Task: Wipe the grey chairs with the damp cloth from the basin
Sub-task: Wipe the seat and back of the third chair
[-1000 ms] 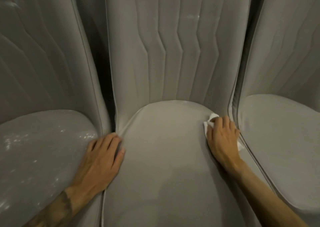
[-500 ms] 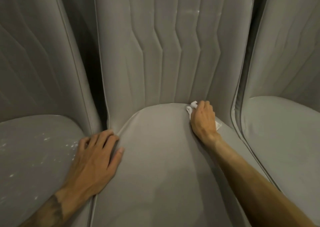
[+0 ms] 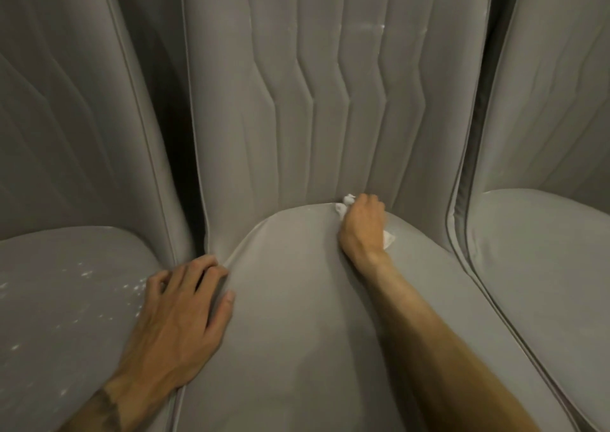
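Wiping middle chair [image 3: 297, 332] at 12 o'clock, over from 3 o'clock, cloth [image 3: 345, 203] clenched in right hand [image 3: 363, 227]; bracing at 9 o'clock with left hand [image 3: 178, 316], fingers relaxed.

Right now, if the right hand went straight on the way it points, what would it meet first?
The middle chair's backrest: the right hand, gripping the cloth, sits at the crease where seat meets backrest, so contact looks near immediate.

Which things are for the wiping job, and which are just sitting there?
In use: crumpled white cloth; right hand gripping it; middle grey upholstered chair; left hand resting on its edge.
Just waiting: left grey chair, white-specked seat; right grey chair.
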{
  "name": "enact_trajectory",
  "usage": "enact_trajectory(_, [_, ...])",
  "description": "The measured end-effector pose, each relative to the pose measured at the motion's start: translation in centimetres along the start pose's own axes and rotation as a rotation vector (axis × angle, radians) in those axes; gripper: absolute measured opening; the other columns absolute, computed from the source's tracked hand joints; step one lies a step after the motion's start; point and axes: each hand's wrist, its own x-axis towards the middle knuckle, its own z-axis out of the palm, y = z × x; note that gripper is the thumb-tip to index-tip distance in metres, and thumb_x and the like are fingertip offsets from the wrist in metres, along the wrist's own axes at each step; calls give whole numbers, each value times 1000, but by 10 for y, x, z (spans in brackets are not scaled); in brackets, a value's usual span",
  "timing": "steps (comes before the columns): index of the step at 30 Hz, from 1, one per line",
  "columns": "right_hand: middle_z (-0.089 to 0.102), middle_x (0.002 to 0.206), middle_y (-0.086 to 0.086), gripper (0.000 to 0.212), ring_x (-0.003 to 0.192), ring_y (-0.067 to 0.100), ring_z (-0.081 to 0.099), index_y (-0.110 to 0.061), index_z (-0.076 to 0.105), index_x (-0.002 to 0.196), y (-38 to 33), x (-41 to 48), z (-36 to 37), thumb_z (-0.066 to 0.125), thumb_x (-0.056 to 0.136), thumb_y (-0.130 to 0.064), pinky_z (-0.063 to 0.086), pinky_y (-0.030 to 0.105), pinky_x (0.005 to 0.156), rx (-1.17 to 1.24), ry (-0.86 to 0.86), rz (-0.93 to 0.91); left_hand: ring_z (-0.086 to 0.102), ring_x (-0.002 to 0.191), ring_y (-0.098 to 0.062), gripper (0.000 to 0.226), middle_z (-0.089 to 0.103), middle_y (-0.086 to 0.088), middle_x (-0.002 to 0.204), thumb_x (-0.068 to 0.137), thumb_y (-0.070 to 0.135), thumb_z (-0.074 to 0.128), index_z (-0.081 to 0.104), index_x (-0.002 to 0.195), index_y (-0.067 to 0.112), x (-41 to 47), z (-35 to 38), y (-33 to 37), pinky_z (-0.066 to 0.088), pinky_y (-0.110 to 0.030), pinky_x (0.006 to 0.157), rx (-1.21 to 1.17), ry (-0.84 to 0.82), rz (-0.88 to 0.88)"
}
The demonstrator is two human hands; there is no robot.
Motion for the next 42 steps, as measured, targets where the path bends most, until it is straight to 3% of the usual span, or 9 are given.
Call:
enact_trajectory(4, [53, 125, 16, 40, 115, 35, 47, -5, 52, 121, -17, 0, 0, 35, 107, -39, 32, 41, 97, 37, -13, -211, 59, 115, -20, 32, 53, 8, 131, 99, 46, 42, 59, 119, 29, 0, 2, -1, 34, -44, 95, -6, 4, 8])
enact_trajectory(11, [52, 124, 19, 29, 112, 38, 46, -3, 53, 118, 9, -1, -3, 42, 104, -26, 36, 46, 86, -1, 38, 3, 58, 115, -20, 28, 52, 9, 130, 99, 46, 43, 57, 118, 30, -4, 5, -6, 33, -44, 95, -4, 22, 11])
enact_trajectory(15, [55, 122, 17, 37, 115, 36, 48, -5, 54, 120, -19, 2, 1, 37, 107, -34, 32, 44, 94, -27, -3, -284, 57, 117, -19, 28, 51, 8, 131, 100, 46, 42, 56, 118, 29, -3, 2, -4, 32, -42, 96, -16, 4, 10])
enact_trajectory(17, [54, 121, 20, 39, 111, 39, 49, -3, 55, 117, 1, 3, -6, 41, 106, -38, 35, 48, 91, 0, 0, -247, 57, 117, -18, 28, 50, 9, 131, 100, 46, 41, 56, 118, 29, -2, 2, -4, 32, -42, 96, -15, -6, 7])
enact_trajectory(21, [53, 121, 23, 21, 108, 40, 47, -1, 54, 113, 20, 0, -5, 42, 103, -15, 35, 48, 84, -44, 57, -64, 57, 115, -18, 27, 49, 9, 130, 101, 46, 40, 55, 117, 30, -3, 1, -3, 32, -42, 97, -26, -4, -5])
enact_trajectory(27, [54, 123, 17, 25, 111, 36, 47, -6, 55, 115, -59, -7, 5, 39, 104, -22, 34, 46, 93, 31, -24, -408, 57, 119, -19, 33, 51, 7, 132, 101, 46, 38, 58, 120, 27, -2, -4, 1, 31, -42, 100, -36, -29, -4])
enact_trajectory(33, [50, 126, 17, 24, 112, 37, 45, -7, 52, 117, -23, 6, 2, 39, 104, -24, 33, 46, 90, -21, 25, -137, 57, 120, -19, 31, 51, 7, 132, 101, 45, 40, 59, 119, 27, -3, -4, 0, 31, -42, 100, -51, -32, -26])
enact_trajectory(38, [52, 123, 14, 26, 108, 36, 48, -10, 54, 115, -83, -17, 12, 40, 105, -30, 32, 45, 90, 86, -22, -440, 58, 118, -20, 31, 52, 6, 132, 100, 44, 41, 59, 118, 26, -2, -5, 3, 33, -42, 99, -52, -25, -18])
enact_trajectory(42, [52, 125, 15, 29, 112, 36, 48, -10, 55, 118, -52, 6, 4, 38, 105, -30, 34, 44, 96, 28, -48, -348, 57, 117, -20, 30, 51, 6, 132, 100, 44, 41, 58, 118, 26, -3, -6, 0, 33, -43, 99, -45, -19, -16])
